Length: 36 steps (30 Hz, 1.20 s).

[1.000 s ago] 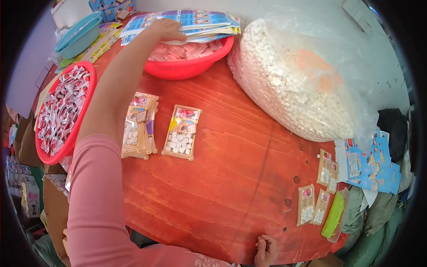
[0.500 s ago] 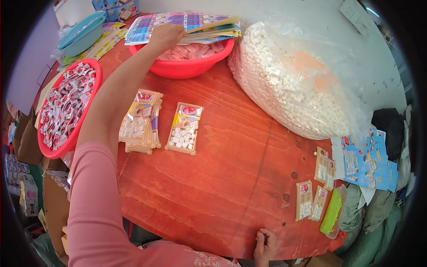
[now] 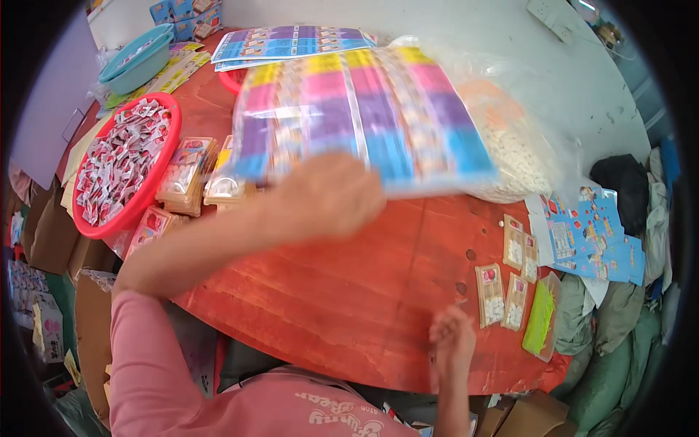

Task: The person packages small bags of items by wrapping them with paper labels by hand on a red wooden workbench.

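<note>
My left hand is closed on the near edge of a large printed sheet in purple, yellow, pink and blue bands, blurred by motion and raised over the table. The sheet hides most of a red basin and part of a big clear bag of white cubes. Over the front of the table hangs my right hand, its fingers curled into a loose fist with nothing seen in them. Stacked trays of white pieces stand left of the sheet, beyond my left forearm.
A red basin of small wrapped sachets stands at the left, with blue-green basins behind. More printed sheets lie at the back. Several small trays, a box of green strips and blue printed cards lie at the right.
My left hand has come from the back basin toward me, bringing the printed sheet off the pile there. My right hand has risen a little from the table's front edge.
</note>
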Motion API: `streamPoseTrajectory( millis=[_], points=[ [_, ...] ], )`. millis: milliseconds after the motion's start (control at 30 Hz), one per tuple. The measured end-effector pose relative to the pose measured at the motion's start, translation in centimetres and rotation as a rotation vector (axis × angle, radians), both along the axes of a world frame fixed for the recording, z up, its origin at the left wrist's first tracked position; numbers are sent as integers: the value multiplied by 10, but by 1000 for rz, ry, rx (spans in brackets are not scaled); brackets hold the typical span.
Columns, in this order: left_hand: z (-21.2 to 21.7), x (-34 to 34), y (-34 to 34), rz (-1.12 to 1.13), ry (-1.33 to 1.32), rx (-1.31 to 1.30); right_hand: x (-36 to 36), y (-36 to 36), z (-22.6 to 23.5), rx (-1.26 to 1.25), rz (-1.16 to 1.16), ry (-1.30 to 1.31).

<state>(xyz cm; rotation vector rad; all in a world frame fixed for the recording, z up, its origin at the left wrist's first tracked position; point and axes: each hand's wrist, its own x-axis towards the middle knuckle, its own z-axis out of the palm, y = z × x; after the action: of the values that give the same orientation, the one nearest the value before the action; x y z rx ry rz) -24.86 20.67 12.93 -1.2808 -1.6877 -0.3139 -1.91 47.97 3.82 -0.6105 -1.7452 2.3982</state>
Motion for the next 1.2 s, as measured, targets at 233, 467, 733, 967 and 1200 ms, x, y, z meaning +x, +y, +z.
streamPoseTrajectory(
  millis=[233, 467, 733, 967, 1200],
  points=[
    [-59, 153, -42, -312, -257, -320, -83, 35, 37, -484, 236, 54],
    [-83, 163, -104, -353, -364, -528, -121, 60, 21, 331, 160, -151],
    [-101, 219, -149, 496, -665, -18, -178, -2, 5, 1291, 549, 95],
    [-85, 232, -110, 860, -1338, 261, -184, -47, -22, 1484, 438, 71],
    [-100, 239, -110, 580, -1575, 757, -150, -24, -12, 741, 459, 72]
  ],
)
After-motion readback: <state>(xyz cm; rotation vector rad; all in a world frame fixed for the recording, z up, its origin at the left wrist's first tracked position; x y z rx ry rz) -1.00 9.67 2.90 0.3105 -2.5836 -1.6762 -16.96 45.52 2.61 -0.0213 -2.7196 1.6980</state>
